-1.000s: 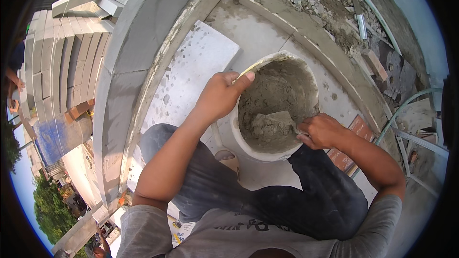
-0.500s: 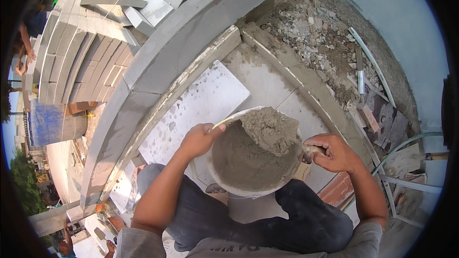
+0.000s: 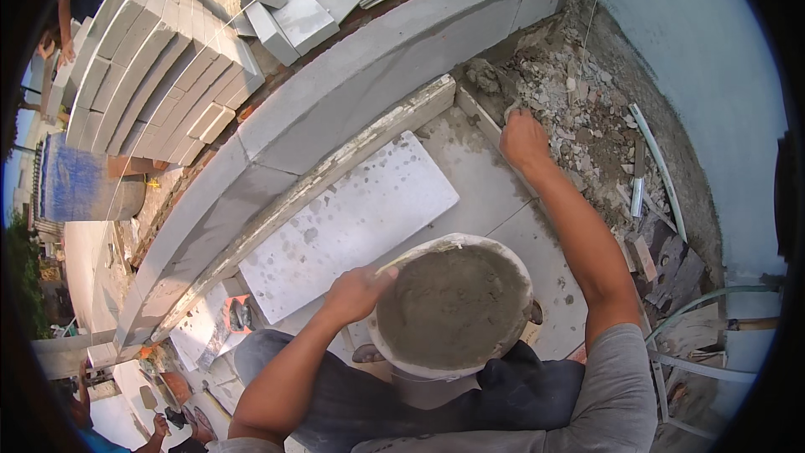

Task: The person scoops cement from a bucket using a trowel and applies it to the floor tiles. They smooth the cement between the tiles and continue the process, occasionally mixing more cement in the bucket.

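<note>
My left hand (image 3: 360, 294) is closed on the rim of a round white bucket (image 3: 526, 278) that stands between my knees. Grey wet mortar (image 3: 457, 306) fills much of it. My right arm is stretched far forward, and my right hand (image 3: 526, 141) is closed round the handle of a trowel (image 3: 509, 111). Its blade is mostly hidden by a lump of mortar (image 3: 484, 75), at the corner where the grey block wall (image 3: 352, 67) meets the rubble strip. Below the hand runs a narrow upright edging board (image 3: 478, 113).
A white spotted slab (image 3: 352, 222) lies left of the bucket. Broken rubble (image 3: 579, 109) fills the strip at right, with a pale pipe (image 3: 658, 168). Beyond the wall are stacked blocks (image 3: 159, 67) and a blue drum (image 3: 80, 180). A handsaw (image 3: 237, 312) lies at lower left; other people's hands show at far left.
My right hand has carried the mortar-loaded trowel from over the bucket forward to the far corner by the wall. My left hand stays on the bucket rim. The view has shifted slightly.
</note>
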`<state>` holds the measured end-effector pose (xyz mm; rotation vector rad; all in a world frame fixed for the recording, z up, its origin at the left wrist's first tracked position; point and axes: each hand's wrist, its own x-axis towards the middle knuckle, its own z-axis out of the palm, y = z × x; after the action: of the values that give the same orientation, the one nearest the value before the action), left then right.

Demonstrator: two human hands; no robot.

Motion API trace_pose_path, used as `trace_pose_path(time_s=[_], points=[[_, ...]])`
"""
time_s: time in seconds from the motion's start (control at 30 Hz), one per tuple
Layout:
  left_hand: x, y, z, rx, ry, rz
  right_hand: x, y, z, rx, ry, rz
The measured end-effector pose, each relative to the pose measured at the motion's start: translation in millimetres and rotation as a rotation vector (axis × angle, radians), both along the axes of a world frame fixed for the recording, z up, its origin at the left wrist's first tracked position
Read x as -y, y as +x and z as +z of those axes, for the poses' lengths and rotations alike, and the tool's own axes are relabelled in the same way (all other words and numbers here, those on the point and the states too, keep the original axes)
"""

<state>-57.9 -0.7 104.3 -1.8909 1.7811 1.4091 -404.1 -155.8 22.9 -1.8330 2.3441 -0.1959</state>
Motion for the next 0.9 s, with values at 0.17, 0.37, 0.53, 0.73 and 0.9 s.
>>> trace_pose_path(time_s=[0.17,0.37,0.53,0.73,0.9], points=[[-6.9,17.9,-3.6,0.007,-0.026,0.034,-9.0,27.1,12.7,0.069,-0.104,0.015],[1.3,13.0,-8.2,-0.025,-0.035,0.017,-18.0,-18.3,36.9,0.651,0.088,-0.171],[7.7,12.3,-4.3,-0.024,-0.038,0.018,24.3,-7.3,19.6,0.769,0.187,-0.179],[11.1,14.6,-4.1,0.012,0.019,0.003,63.9,-8.3,34.0,0.034,0.586,0.48],[14.7,7.1,-6.1,-0.027,0.012,-0.03,30.1,-50.8,-7.5,-0.216,0.279,0.709]])
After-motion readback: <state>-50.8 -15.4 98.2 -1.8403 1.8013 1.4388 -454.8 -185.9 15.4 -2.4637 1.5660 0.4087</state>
